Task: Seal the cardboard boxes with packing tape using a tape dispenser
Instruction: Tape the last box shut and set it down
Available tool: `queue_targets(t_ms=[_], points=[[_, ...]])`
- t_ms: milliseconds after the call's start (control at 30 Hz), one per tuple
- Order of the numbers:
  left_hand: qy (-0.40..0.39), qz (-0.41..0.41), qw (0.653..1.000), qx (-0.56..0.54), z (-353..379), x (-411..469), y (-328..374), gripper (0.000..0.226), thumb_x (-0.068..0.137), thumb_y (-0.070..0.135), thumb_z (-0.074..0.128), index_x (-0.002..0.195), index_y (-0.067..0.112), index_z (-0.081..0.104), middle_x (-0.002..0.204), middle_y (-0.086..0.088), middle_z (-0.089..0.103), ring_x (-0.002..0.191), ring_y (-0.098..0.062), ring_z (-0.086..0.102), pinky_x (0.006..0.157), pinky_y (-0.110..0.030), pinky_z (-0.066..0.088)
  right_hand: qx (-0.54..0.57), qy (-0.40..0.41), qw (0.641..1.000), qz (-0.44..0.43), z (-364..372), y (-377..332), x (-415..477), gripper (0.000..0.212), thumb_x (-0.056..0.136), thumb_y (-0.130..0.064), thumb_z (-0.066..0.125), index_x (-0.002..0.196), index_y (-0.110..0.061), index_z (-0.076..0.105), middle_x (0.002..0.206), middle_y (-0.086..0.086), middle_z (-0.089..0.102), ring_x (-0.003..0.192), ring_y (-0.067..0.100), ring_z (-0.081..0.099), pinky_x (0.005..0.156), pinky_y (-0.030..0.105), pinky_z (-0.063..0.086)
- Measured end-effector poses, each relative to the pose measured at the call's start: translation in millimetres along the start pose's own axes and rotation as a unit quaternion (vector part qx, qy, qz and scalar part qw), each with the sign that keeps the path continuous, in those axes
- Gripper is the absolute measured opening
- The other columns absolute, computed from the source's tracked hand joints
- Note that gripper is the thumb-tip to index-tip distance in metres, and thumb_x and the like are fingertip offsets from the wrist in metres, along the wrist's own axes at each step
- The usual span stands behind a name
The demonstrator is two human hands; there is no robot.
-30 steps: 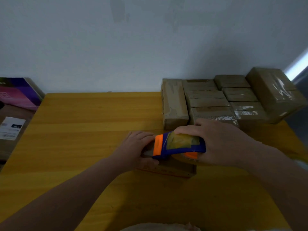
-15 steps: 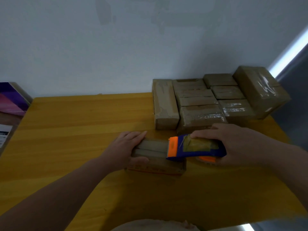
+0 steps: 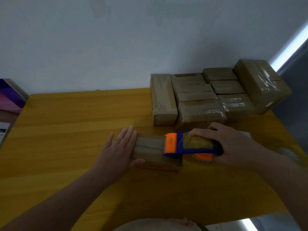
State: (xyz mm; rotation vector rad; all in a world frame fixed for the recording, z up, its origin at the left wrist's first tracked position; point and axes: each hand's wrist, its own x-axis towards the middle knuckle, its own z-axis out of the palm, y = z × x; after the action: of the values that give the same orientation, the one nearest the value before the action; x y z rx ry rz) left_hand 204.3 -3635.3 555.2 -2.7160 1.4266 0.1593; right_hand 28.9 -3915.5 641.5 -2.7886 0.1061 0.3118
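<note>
We are near the end of a taping pass along the top of the small cardboard box (image 3: 150,145), which lies on the yellow wooden table (image 3: 75,122) just in front of the stack of taped boxes (image 3: 198,99). Our left hand (image 3: 119,147) lies flat on the box's left end, fingers straight and together and the thumb against the near side. Our right hand (image 3: 233,144) has its fingers curled round the blue and orange tape dispenser (image 3: 191,145), whose orange front edge sits on the top by the right end while its body overhangs the table. To finish well, we judge that we should keep the left palm pressing down so the light box does not slide, carry the dispenser over the right edge and down the end face, then tilt it so the blade cuts cleanly. After that we would rub the strip of tape (image 3: 148,145) flat along the seam. A second ago the dispenser was at the left end, touching the left hand; half a second ago it was past the middle. It has since been drawn further right, leaving more tape laid on the top. The left fingers, curled over the box end then, now lie straight.
</note>
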Motion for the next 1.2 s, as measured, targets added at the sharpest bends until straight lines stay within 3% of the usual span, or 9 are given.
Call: queue_targets(t_ms=[67, 167, 267, 367, 567, 700, 833, 967, 1200], points=[[0.000, -0.006, 1.000, 0.022, -4.9, -1.3, -13.1, 0.106, 0.068, 0.077, -0.024, 0.151, 0.015, 0.000, 0.158, -0.002, -0.005, 0.145, -0.019, -0.006, 0.116, -0.042, -0.004, 0.021, 0.023, 0.999, -0.006, 5.4, -7.3, 6.1, 0.073, 0.080, -0.056, 0.066, 0.118, -0.080, 0.008, 0.111, -0.014, 0.036, 0.093, 0.003, 0.047, 0.077, 0.022, 0.049], [0.001, -0.016, 1.000, 0.013, -6.0, -5.7, -37.2, 0.106, 0.068, 0.074, -0.030, 0.151, 0.017, 0.002, 0.154, 0.002, -0.007, 0.144, -0.015, -0.005, 0.115, -0.036, -0.005, 0.069, 0.057, 0.996, -0.016, 17.0, -25.1, 21.6, 0.065, 0.079, -0.059, 0.066, 0.129, -0.066, 0.025, 0.105, -0.012, 0.041, 0.084, 0.002, 0.048, 0.070, 0.023, 0.047], [0.000, -0.025, 0.999, -0.036, -4.5, -9.2, -49.8, 0.082, 0.084, 0.067, 0.009, 0.150, 0.018, -0.001, 0.151, 0.005, -0.011, 0.144, -0.013, -0.008, 0.112, -0.028, -0.012, 0.087, 0.080, 0.993, -0.020, 25.9, -38.8, 36.2, 0.066, 0.079, -0.052, 0.071, 0.130, -0.061, 0.030, 0.100, -0.013, 0.041, 0.081, 0.005, 0.050, 0.068, 0.027, 0.049], [0.000, 0.000, 0.998, -0.064, -3.2, -8.4, -46.8, 0.080, 0.090, 0.059, 0.034, 0.150, 0.020, -0.002, 0.152, 0.006, -0.012, 0.139, -0.008, -0.014, 0.112, -0.026, -0.014, 0.093, 0.078, 0.992, -0.021, 24.4, -42.2, 41.3, 0.071, 0.079, -0.046, 0.072, 0.126, -0.065, 0.022, 0.098, -0.016, 0.040, 0.080, 0.005, 0.049, 0.066, 0.027, 0.049], [0.007, 0.075, 0.995, -0.066, -2.5, 4.8, -22.4, 0.074, 0.088, 0.067, 0.019, 0.143, 0.029, -0.014, 0.152, 0.010, -0.016, 0.138, -0.005, -0.019, 0.105, -0.020, -0.023, 0.088, 0.064, 0.994, -0.009, 21.4, -43.0, 40.5, 0.069, 0.079, -0.047, 0.072, 0.130, -0.062, 0.028, 0.100, -0.016, 0.039, 0.084, 0.004, 0.048, 0.070, 0.028, 0.050], [0.009, 0.086, 0.995, -0.042, 1.2, 6.5, -17.1, 0.078, 0.082, 0.073, 0.004, 0.145, 0.031, -0.016, 0.153, 0.009, -0.017, 0.140, -0.009, -0.019, 0.112, -0.027, -0.015, 0.083, 0.064, 0.994, -0.013, 21.1, -42.6, 40.9, 0.069, 0.080, -0.048, 0.072, 0.131, -0.061, 0.028, 0.101, -0.015, 0.039, 0.084, 0.003, 0.047, 0.069, 0.026, 0.049], [0.003, 0.092, 0.995, -0.035, 2.5, 6.0, -19.9, 0.076, 0.084, 0.075, 0.007, 0.145, 0.036, -0.015, 0.154, 0.009, -0.016, 0.142, -0.013, -0.015, 0.113, -0.030, -0.012, 0.102, 0.044, 0.993, -0.029, 19.0, -38.8, 38.0, 0.068, 0.080, -0.053, 0.070, 0.129, -0.069, 0.026, 0.104, -0.014, 0.041, 0.087, 0.001, 0.047, 0.069, 0.022, 0.045], [-0.006, 0.104, 0.994, -0.041, 1.2, 5.9, -23.5, 0.075, 0.084, 0.076, 0.010, 0.146, 0.040, -0.013, 0.156, 0.008, -0.013, 0.143, -0.014, -0.010, 0.114, -0.034, -0.006, 0.100, 0.008, 0.994, -0.038, 16.1, -27.4, 27.7, 0.078, 0.079, -0.050, 0.072, 0.116, -0.084, 0.012, 0.108, -0.018, 0.040, 0.092, -0.001, 0.046, 0.075, 0.020, 0.045], [-0.015, 0.092, 0.995, -0.033, -2.0, 5.3, -20.5, 0.075, 0.078, 0.078, 0.006, 0.141, 0.046, -0.020, 0.152, 0.007, -0.025, 0.139, -0.014, -0.021, 0.110, -0.031, -0.019, 0.105, -0.015, 0.994, 0.008, 24.6, 7.8, -7.9, 0.092, 0.076, -0.041, 0.078, 0.118, -0.084, 0.009, 0.107, -0.021, 0.040, 0.095, -0.002, 0.047, 0.072, 0.019, 0.044]])
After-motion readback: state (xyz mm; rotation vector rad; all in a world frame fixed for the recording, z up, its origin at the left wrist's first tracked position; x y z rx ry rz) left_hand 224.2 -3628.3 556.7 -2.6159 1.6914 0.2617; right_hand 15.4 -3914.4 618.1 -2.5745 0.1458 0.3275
